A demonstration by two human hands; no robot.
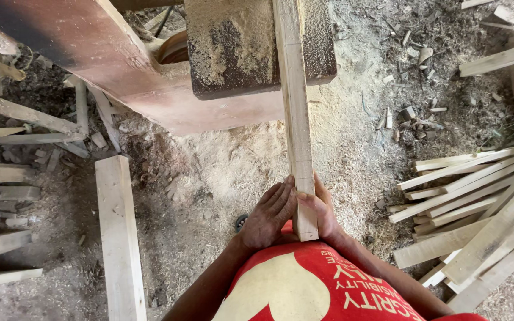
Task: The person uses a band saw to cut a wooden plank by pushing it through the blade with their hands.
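A: Looking down from the head view. Gripping a long pale wooden plank [295,119] at its near end, both hands together just in front of the red shirt [304,285].

B: Which hand where?

A: Left hand [269,215] pressing against the plank's left face, fingers curled up along the edge. Right hand [322,211] wrapping the right face, thumb lying on the top. Both clenched on the wood, palms touching it.

B: And the plank itself?

A: Running straight away from the body, near end level with the belly, far end lying across the sawdust-covered machine table [233,47]. Resting along the right part of that table, close to its right edge.

B: Anything around the machine?

A: Standing on a reddish metal frame [108,53], with a heap of sawdust [221,172] piling up on the ground below and in front.

B: On the ground to the sides?

A: Lying at the left, a broad pale board [120,238], pointing the same way as the held plank, well apart from it. Further left, darker offcuts [1,178] scattering about. At the right, a stack of thin pale strips [477,208] fanning out, near the right elbow. Small wood scraps [411,113] littering the dirt beyond.
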